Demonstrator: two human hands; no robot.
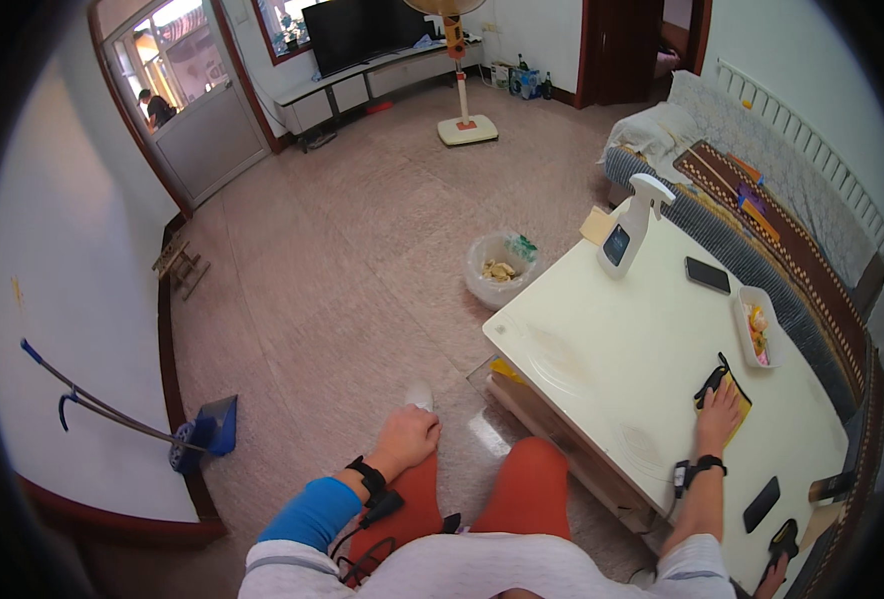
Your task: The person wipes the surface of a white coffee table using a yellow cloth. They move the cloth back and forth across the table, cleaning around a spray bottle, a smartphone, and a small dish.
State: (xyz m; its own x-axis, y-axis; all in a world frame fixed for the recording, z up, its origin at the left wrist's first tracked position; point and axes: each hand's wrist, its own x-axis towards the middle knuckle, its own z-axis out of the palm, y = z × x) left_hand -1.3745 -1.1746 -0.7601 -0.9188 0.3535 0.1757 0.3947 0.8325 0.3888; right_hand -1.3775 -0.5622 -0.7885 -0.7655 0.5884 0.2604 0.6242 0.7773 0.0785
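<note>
My right hand (720, 411) lies flat on a yellow and black cloth (742, 419) on the white coffee table (622, 359), fingers spread a little over it. My left hand (410, 434) rests on my left knee, its fingers curled and nothing visible in them. A white spray bottle (625, 236) stands upright near the table's far corner. Beyond the cloth are a white plastic tray (758, 327) of wrapped items and a dark smartphone (707, 275). Another dark phone (761, 504) lies nearer me, to the right of my right wrist.
A lined waste bin (500, 269) stands beside the table. At the lower right another person's hand (773, 576) is by a black object (783, 540). A sofa (749, 195) runs along the right; a pedestal fan (467, 129) stands ahead. A blue dustpan (221, 427) leans left.
</note>
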